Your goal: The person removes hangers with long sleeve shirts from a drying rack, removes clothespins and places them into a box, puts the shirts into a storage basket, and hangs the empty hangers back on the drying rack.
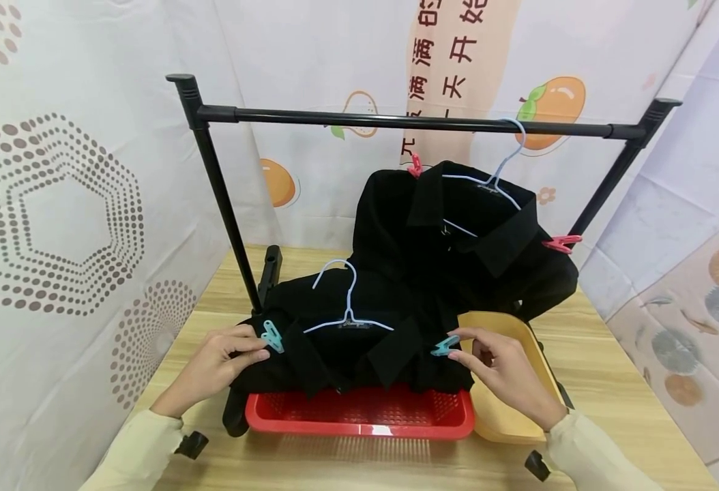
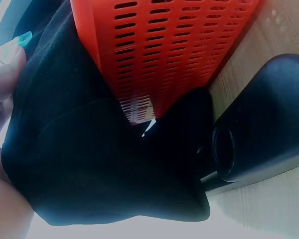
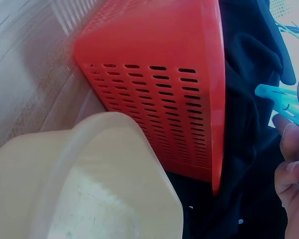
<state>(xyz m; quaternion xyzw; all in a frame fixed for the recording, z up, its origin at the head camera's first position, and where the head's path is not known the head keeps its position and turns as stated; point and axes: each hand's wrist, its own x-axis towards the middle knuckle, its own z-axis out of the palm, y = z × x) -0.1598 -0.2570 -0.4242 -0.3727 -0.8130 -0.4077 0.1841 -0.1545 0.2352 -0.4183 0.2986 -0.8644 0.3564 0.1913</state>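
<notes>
A black collared shirt [image 1: 341,372] lies over the red basket [image 1: 359,431], with a light-blue wire hanger [image 1: 348,315] inside its collar. My left hand [image 1: 230,354] pinches the shirt at its left shoulder, fingertips right beside a teal clothespin [image 1: 272,337]. In the left wrist view the clothespin [image 2: 24,39] shows at the fingertip, and cloth hangs beside the hand. My right hand [image 1: 497,365] pinches another teal clothespin [image 1: 444,346] at the right shoulder. The right wrist view shows that clothespin [image 3: 281,102] between thumb and finger.
A second black shirt [image 1: 390,225] hangs by a light-blue hanger [image 1: 509,153] from the black rack's bar [image 1: 335,118], with pink clothespins [image 1: 562,243] at its shoulders. Beside the red basket stands a yellow bin [image 1: 507,416]. The rack's left upright [image 1: 227,204] rises behind my left hand.
</notes>
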